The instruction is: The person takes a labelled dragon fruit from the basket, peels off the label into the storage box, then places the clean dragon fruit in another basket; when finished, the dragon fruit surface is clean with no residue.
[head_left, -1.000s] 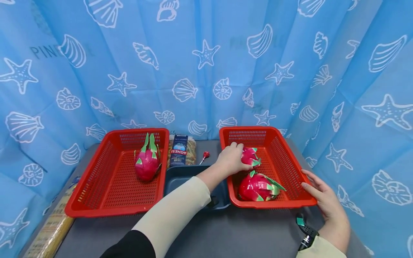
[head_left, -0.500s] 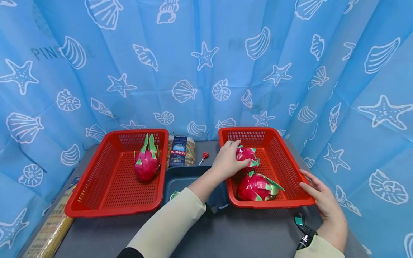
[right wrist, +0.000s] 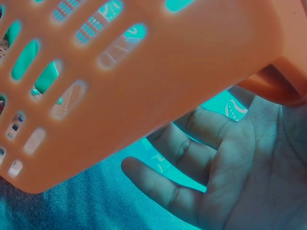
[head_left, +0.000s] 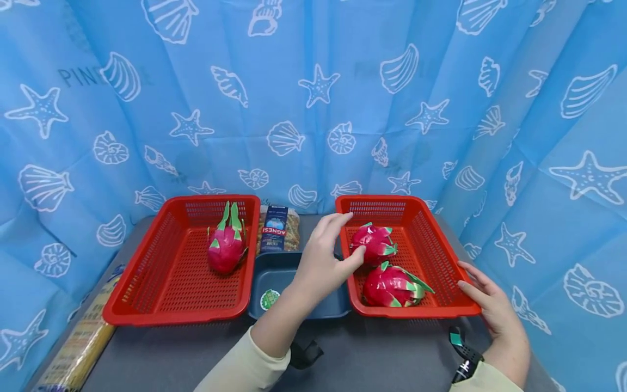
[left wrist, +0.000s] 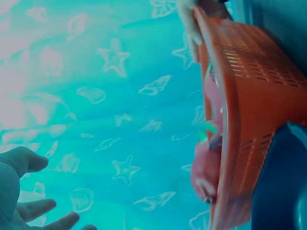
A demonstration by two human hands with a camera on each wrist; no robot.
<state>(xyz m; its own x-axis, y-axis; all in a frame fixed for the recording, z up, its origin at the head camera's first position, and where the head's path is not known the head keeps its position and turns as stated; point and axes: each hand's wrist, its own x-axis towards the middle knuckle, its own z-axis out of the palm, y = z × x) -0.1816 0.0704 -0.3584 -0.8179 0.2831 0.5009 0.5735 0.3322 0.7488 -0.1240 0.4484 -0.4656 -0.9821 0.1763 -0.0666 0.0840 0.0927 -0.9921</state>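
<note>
My left hand (head_left: 325, 258) is above the left rim of the right red basket (head_left: 416, 312), fingers spread, thumb and fingertips apart from the upper dragon fruit (head_left: 373, 244). That pink fruit lies on its side behind a larger dragon fruit (head_left: 392, 286), both in the right basket. At the basket's right side, my right hand (head_left: 495, 305) holds the rim, with thumb and index finger over it. In the right wrist view, its other fingers (right wrist: 163, 184) extend below the basket wall (right wrist: 158, 86). A third dragon fruit (head_left: 226, 250) is in the left red basket (head_left: 171, 318).
Between the baskets sits a dark blue tray (head_left: 274, 267) with a green round sticker (head_left: 269, 299). An Agnesi pasta bag (head_left: 278, 228) lies behind it. A long spaghetti pack (head_left: 83, 337) lies along the left table edge. A blue shell-print curtain (head_left: 313, 109) hangs behind.
My left hand has let go of the upper dragon fruit and drawn back to the left, its fingers opening. The fruit lies in the right basket. My right hand keeps its place on the rim.
</note>
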